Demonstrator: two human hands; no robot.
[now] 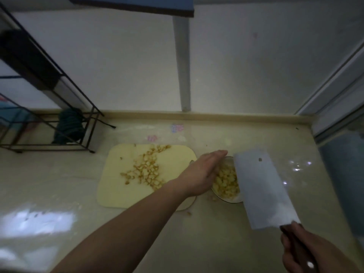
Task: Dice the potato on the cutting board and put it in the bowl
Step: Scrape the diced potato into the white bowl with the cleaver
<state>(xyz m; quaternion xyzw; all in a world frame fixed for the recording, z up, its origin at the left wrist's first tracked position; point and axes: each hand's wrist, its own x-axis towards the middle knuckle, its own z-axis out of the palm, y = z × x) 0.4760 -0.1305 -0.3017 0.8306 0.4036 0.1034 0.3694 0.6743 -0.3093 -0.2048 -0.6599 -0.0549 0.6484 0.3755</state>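
At centre right, the flat-fingered left hand (204, 170) holds nothing above the bowl (236, 200); the right hand (307, 251), lower right, grips the cleaver (262, 186). Keep the blade tilted over the rim; sweep every potato cube (226, 182) inside.

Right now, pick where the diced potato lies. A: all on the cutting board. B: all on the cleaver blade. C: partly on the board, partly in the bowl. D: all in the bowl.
C: a pile of diced potato remains on the cutting board, while more pieces fill the bowl.
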